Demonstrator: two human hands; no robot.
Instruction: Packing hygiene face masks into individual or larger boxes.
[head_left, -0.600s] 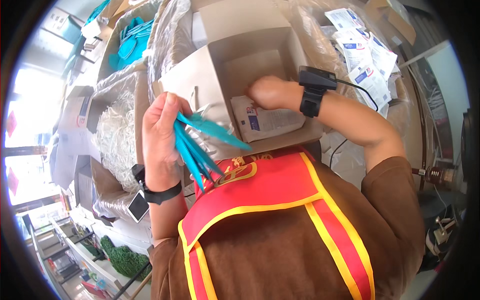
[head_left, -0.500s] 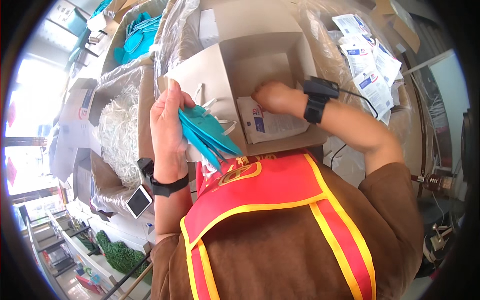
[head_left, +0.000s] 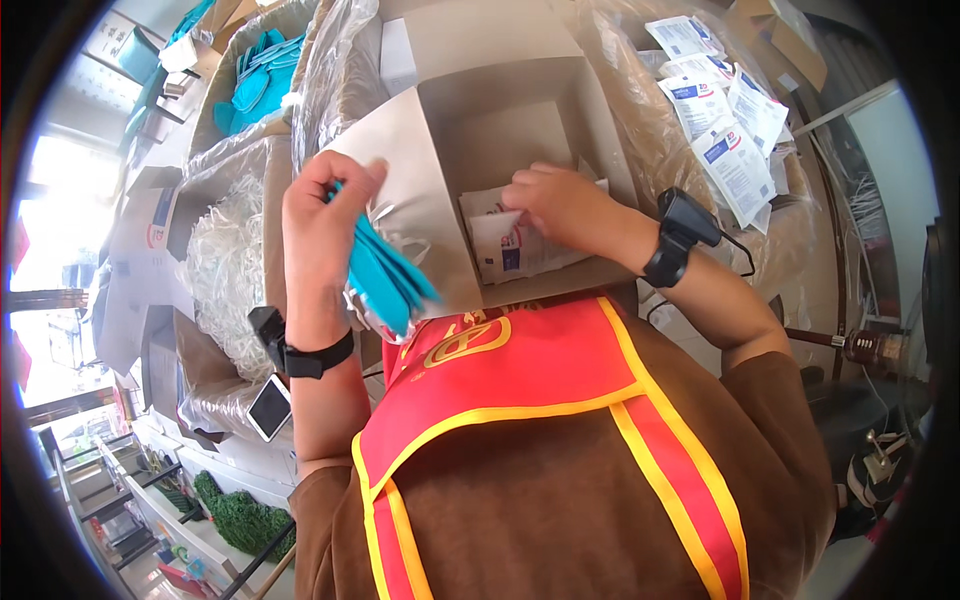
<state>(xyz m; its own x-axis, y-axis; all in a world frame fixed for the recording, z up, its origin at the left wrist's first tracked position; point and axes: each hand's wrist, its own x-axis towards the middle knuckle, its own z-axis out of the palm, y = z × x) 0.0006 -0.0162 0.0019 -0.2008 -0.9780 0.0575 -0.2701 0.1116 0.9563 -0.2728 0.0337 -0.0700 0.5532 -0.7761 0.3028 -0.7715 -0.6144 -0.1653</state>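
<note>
The left hand (head_left: pixel 325 215) is gripping a stack of teal folded pieces (head_left: pixel 383 275) near their upper end, its fingers curling around them and the thumb bearing on the near side, while the pieces are hanging down and fanning slightly toward the red apron flap (head_left: pixel 480 350). The right hand (head_left: pixel 570 215) is reaching inside the open cardboard box (head_left: pixel 500 120) with its fingers bent and their tips touching the upper edge of a white packet (head_left: pixel 490 245); whether the thumb is closing on it from beneath, I cannot tell. That packet is lying low in the box, overlapping others at the near side. Both kinds of thing are looking very light: the teal pieces are probably soft yet springy, keeping their folds but tending to splay at the free end, so a firm pinch on the gathered upper end is suiting them, with the white straps (head_left: pixel 410 240) staying clear because they could snag. The packet is seeming thin, smooth and a little slippery, apt to slide on its neighbours; its raised edge or a corner is offering the best hold, pinched lightly to avoid creasing.
</note>
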